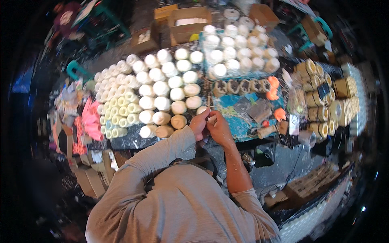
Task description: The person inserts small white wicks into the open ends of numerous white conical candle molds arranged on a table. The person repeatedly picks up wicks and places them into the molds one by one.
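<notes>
My left hand (198, 124) and my right hand (219, 128) meet at the near edge of the table, fingers closed and fingertips together. A small, pale, thin thing (209, 108) shows at the fingertips; its kind is too small to make out. Just beyond my left fingers stands a cream cylinder (201, 109), partly hidden. To its left, several rows of white cylinders with rounded tops (161, 88) stand upright, with tan ones (178, 121) at the near end. Right of my hands lies a blue, stained work surface (233, 115).
More white cylinders (231, 52) stand at the back. Dark-topped ones (245, 86) line the blue surface, near orange pieces (279, 114) and a flat wooden block (259, 110). Pink cloth-like material (91, 119) lies far left; tan rolls (318, 113) are stacked right. Cardboard boxes (189, 24) sit behind.
</notes>
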Available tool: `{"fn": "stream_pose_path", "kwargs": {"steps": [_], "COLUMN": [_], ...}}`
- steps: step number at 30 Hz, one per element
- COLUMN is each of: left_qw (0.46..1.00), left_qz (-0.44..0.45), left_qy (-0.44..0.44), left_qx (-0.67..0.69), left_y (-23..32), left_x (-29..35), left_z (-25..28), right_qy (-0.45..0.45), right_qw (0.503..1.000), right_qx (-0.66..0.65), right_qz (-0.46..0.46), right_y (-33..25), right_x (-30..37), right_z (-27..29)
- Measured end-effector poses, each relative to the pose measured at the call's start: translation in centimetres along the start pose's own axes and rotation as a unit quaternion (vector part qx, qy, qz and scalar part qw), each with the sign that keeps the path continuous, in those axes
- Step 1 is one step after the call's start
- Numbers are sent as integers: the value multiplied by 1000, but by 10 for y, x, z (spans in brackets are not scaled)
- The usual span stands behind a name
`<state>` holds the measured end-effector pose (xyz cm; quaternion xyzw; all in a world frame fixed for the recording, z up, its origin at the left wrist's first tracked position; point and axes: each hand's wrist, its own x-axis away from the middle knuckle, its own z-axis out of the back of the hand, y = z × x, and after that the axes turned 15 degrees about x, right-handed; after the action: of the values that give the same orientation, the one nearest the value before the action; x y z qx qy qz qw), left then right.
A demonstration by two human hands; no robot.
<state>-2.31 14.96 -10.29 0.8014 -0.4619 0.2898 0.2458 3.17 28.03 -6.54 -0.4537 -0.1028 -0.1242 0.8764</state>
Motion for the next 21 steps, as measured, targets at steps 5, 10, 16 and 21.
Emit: {"fn": "stream_pose_path", "kwargs": {"steps": [5, 10, 16, 21], "left_qw": [999, 972, 970, 738], "left_qz": [-9, -135, -205, -435], "left_qy": [-22, -36, -23, 89], "left_qx": [-24, -188, -126, -507], "left_y": [29, 68, 139, 243], "left_x": [48, 102, 172, 210], "left_z": [36, 68, 98, 155], "right_qy": [-145, -238, -202, -109], "right_qw": [984, 926, 955, 991], "right_qx": [-68, -290, -215, -76], "right_qz": [-74, 46, 33, 5], "right_y": [-25, -52, -116, -181], "right_x": [-16, -17, -52, -95], "right_z": [-25, -72, -144, -204]}}
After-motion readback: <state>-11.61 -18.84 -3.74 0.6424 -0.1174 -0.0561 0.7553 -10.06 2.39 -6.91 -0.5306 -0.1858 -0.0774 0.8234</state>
